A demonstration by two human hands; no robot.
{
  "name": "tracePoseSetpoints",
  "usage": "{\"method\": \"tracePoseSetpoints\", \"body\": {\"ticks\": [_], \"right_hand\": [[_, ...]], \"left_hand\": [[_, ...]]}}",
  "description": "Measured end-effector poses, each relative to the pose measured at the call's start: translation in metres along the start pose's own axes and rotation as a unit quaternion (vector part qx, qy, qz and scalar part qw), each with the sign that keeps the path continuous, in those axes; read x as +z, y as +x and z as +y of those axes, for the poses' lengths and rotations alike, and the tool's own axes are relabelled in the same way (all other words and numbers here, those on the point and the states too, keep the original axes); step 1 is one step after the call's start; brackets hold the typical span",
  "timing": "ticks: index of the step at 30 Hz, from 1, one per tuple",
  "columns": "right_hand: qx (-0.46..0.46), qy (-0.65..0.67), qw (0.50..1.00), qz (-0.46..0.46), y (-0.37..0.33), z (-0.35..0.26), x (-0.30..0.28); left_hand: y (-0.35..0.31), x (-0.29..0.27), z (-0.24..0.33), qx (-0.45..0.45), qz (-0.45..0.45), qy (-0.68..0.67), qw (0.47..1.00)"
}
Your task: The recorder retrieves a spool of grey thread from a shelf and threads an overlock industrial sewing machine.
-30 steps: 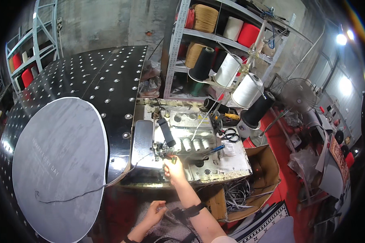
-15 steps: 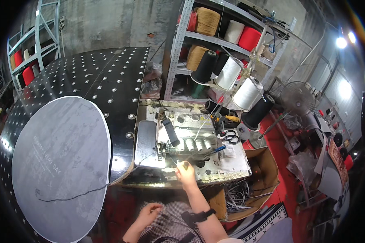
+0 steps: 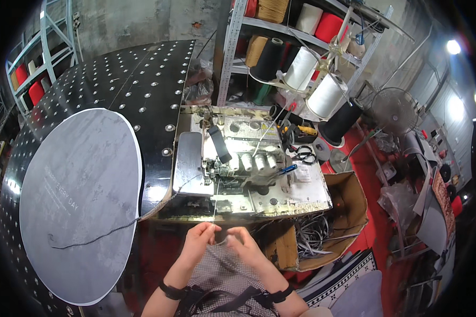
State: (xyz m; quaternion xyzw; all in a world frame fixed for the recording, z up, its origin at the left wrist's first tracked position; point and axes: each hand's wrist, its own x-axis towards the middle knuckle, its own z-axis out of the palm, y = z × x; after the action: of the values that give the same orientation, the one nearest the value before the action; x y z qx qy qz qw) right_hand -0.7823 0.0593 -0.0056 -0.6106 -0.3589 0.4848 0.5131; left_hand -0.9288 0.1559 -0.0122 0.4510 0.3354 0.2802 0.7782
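Observation:
In front of the sewing machine (image 3: pixel 243 142), my two hands are close together above my lap. My left hand (image 3: pixel 200 236) is closed in a pinch on a thin pale thread (image 3: pixel 215 207) that runs up to the machine's needle area. My right hand (image 3: pixel 243 246), slightly blurred, has its fingers curled on a whitish loop of what looks like the same thread. To the left lies a large oval grey mat (image 3: pixel 84 211) with a white edge. A dark braided cord (image 3: pixel 100 239) crosses it toward the machine.
The mat rests on a black studded table (image 3: pixel 156 121). A cardboard box (image 3: pixel 354 206) of scrap strips stands right of the machine. Scissors (image 3: pixel 305 154) and a blue-handled tool (image 3: pixel 287 169) lie on the machine table. Thread cones (image 3: pixel 327 96) stand behind, beside a fan (image 3: pixel 395 111).
My right hand has drawn back from the machine's needle area toward my lap. My left hand has risen beside it and now pinches the thread. The view has tilted down slightly.

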Motion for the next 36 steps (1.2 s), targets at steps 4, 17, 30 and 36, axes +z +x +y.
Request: {"method": "tracePoseSetpoints", "body": {"ticks": [4, 17, 30, 36], "right_hand": [[-0.025, -0.113, 0.993, -0.005, 0.017, 0.002, -0.007], [-0.148, -0.232, 0.961, 0.007, 0.031, 0.005, 0.007], [-0.254, -0.234, 0.938, -0.003, 0.017, 0.006, 0.009], [-0.242, -0.235, 0.941, -0.012, 0.013, 0.006, 0.007]], "left_hand": [[-0.036, 0.012, 0.003, -0.003, 0.012, 0.156, 0.988], [-0.08, 0.009, -0.01, -0.055, -0.047, 0.03, 0.997], [-0.084, 0.008, -0.004, -0.082, -0.055, 0.015, 0.995], [-0.084, 0.008, -0.004, -0.091, -0.051, 0.025, 0.994]]}}
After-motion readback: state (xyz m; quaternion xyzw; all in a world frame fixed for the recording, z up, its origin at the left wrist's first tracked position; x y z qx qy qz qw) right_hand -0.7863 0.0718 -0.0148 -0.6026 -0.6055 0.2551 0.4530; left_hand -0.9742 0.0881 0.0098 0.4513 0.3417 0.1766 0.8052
